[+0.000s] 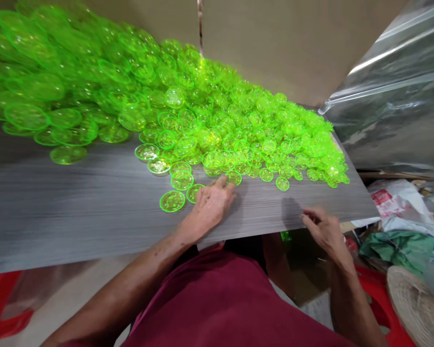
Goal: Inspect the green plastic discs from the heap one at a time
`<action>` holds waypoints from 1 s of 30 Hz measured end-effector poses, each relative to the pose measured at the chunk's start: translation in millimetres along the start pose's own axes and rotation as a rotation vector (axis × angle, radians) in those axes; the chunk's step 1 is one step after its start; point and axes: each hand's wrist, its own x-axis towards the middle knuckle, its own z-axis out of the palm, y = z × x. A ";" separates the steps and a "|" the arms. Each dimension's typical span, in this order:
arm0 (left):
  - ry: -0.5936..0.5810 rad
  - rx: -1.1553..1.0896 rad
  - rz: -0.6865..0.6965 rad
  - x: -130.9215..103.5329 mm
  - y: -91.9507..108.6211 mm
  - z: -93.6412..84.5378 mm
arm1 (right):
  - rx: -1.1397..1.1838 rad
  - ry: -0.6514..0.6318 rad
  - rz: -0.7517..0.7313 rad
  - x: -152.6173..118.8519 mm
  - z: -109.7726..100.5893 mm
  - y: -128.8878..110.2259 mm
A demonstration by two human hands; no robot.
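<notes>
A large heap of clear neon-green plastic discs (210, 137), round with brighter rims, covers the back of the grey wood-grain table (104, 207). My left hand (213, 200) lies low over the tabletop at the heap's front edge, fingers stretched forward. Its fingertips are at a single green disc (234, 178), and another loose disc (195, 193) is partly behind the hand. Farther left lies a separate disc (172, 201). At the table's front edge is my right hand (323, 229), fingers curled in and thumb close to them. Whatever it pinches, if anything, is too small to make out.
Cardboard (296, 43) stands behind the heap, with clear plastic sheeting (401, 96) on the right. Under the front edge, a few green pieces (285, 236) show in a dark gap. Bags (398, 248), a red stool (374, 289) and a woven round item (415, 308) crowd the right side.
</notes>
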 end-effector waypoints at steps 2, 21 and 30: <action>-0.006 0.021 0.014 11.1 3.9 -2.2 | -0.045 0.062 -0.085 27.3 20.7 -7.6; -0.082 0.103 0.257 21.3 -9.0 0.0 | -0.234 0.057 -0.200 129.8 104.5 -58.3; -0.067 0.101 0.174 10.1 -11.8 -4.2 | 0.163 -0.109 -0.451 116.3 115.5 -103.0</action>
